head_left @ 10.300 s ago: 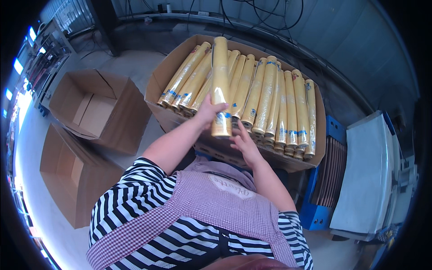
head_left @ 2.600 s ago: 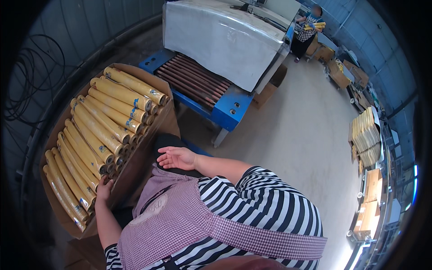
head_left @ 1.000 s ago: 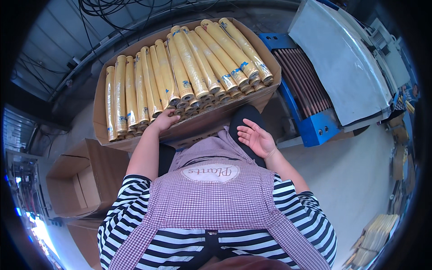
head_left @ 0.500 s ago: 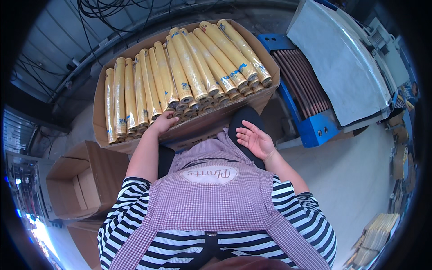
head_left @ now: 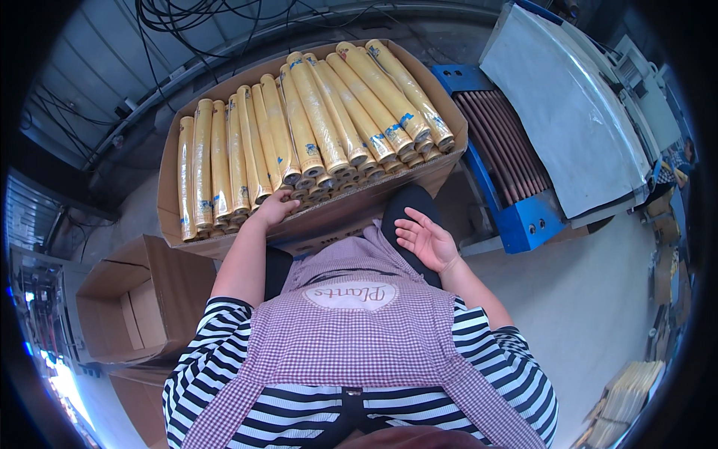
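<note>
A large cardboard carton (head_left: 351, 203) stands in front of me, filled with several layers of yellow film-wrapped tubes (head_left: 317, 120) bearing blue marks. They lie side by side, their round ends toward me. My left hand (head_left: 275, 209) rests at the carton's near rim, just below the tube ends. Its fingers are loosely bent over the edge, and no tube shows in them. Above my right knee, my right hand (head_left: 428, 239) is held palm up with its fingers apart. Nothing lies in it.
An open brown box (head_left: 183, 288) sits at the left. To the right is a blue-framed machine (head_left: 527, 224) with dark rollers (head_left: 505, 146) and a pale cover (head_left: 565, 105). Black cables (head_left: 187, 22) hang behind the carton. Stacked flat pieces (head_left: 632, 389) are at lower right.
The view has shifted slightly, so the carton and machine sit a little lower. Both hands keep nearly the same pose, and the tubes lie as before.
</note>
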`<action>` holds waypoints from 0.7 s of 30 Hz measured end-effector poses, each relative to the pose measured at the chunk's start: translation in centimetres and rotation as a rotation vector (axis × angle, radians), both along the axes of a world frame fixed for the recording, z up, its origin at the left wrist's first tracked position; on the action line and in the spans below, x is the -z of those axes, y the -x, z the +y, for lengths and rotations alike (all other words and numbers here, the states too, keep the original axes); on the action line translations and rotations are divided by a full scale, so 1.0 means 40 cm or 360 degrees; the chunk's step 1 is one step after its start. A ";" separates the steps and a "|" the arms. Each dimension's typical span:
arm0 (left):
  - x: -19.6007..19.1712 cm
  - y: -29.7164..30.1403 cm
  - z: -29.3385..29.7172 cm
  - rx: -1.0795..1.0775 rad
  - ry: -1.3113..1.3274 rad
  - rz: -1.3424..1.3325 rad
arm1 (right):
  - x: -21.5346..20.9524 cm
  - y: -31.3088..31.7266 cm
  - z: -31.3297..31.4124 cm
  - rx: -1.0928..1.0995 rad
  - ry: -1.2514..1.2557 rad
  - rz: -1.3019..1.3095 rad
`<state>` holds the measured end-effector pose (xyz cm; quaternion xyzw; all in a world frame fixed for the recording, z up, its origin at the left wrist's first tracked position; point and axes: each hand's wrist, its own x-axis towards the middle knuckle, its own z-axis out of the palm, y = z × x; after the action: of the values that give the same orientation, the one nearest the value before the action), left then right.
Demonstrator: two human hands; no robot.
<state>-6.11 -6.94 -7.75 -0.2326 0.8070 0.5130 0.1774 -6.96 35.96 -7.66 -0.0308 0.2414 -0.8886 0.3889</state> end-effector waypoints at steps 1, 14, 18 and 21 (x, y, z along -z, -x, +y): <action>0.001 0.000 0.000 -0.0004 -0.0002 0.0004 | 0.000 0.000 0.000 -0.0002 0.0003 -0.0002; 0.030 0.007 -0.016 -0.0030 0.0046 0.0001 | -0.008 -0.002 0.000 0.0005 0.0009 0.0008; 0.054 0.006 -0.035 0.0004 0.0111 0.0013 | -0.010 0.000 -0.002 0.0000 -0.0002 0.0000; 0.063 0.006 -0.037 0.0001 0.0111 0.0053 | -0.010 -0.001 -0.003 0.0005 -0.0012 -0.0005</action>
<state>-6.34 -8.42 -10.25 -0.2297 0.8273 0.4883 0.1560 -6.93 35.82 -7.26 -0.0275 0.2443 -0.8883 0.3879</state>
